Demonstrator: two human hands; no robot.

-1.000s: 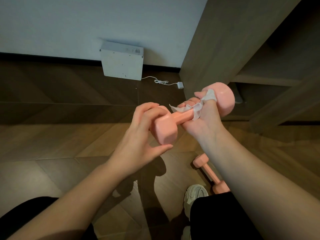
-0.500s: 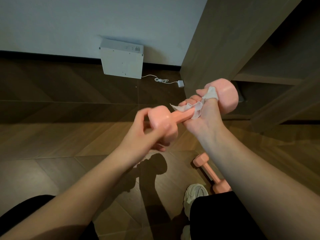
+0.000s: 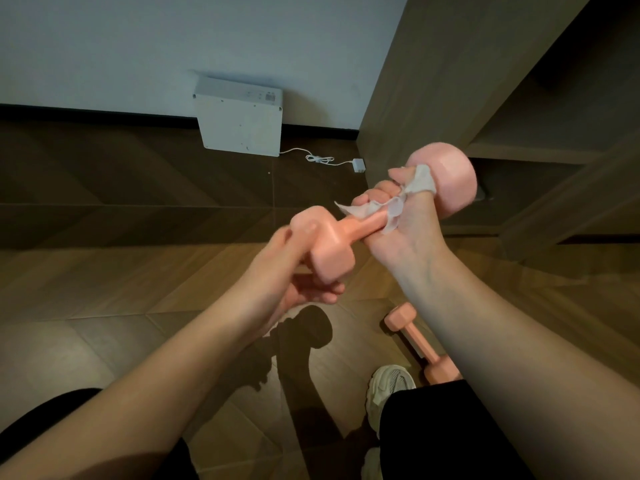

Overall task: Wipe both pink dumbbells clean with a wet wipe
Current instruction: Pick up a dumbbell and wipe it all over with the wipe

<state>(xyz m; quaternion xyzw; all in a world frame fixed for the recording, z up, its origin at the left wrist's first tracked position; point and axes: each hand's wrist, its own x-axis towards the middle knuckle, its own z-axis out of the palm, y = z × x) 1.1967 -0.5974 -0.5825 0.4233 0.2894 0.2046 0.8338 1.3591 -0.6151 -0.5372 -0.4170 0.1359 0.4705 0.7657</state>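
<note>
Head – white box (image 3: 239,123), floor dumbbell (image 3: 414,336) half-hidden

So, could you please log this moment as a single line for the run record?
step: wiping held dumbbell | left grip: holds near head | right grip: wraps wet wipe round handle | second dumbbell: on floor

Smooth, softly glossy coating, plastic or rubber by the look, on the pink hex-ended dumbbell (image 3: 353,226), with a pale sheen along its handle. Same smooth pink skin on the 2nd pink dumbbell (image 3: 417,342). Thin, crumpled, slightly translucent sheet for the white wet wipe (image 3: 394,209). Satin brown wood grain across the herringbone plank floor (image 3: 121,282); matt brown wood finish on the tall cabinet (image 3: 433,81). Smooth matt paint on the pale wall (image 3: 138,39). Hard, smooth casing on the flat white box (image 3: 239,123). Knit mesh on the cream sneaker (image 3: 391,384); plain black cloth on the trousers (image 3: 433,441).
</note>
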